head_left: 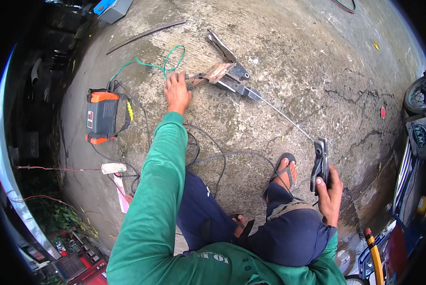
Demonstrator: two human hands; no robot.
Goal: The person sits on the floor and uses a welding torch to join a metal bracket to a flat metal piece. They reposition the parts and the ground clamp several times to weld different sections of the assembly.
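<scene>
My right hand [330, 194] is closed around a black welding electrode holder [320, 164]. A thin welding rod [286, 118] sticks out of its jaw, slanting up and left. The rod's far end meets or overlaps the dark metal bracket [239, 87] on the ground; whether it touches I cannot tell. My left hand [177, 95] reaches out in a green sleeve. Its fingers are bent at the handles of a clamp [196, 80], partly hidden by them. The clamp lies against a rusty plate [218, 72] on the bracket.
An orange and grey welding machine [102, 118] stands at the left, with black cables [208, 159] running past my feet. A green wire [174, 53] loops beyond my left hand. A long metal strip [146, 35] lies farther off. A plug block [113, 168] sits on the left; a wheel [416, 95] stands right.
</scene>
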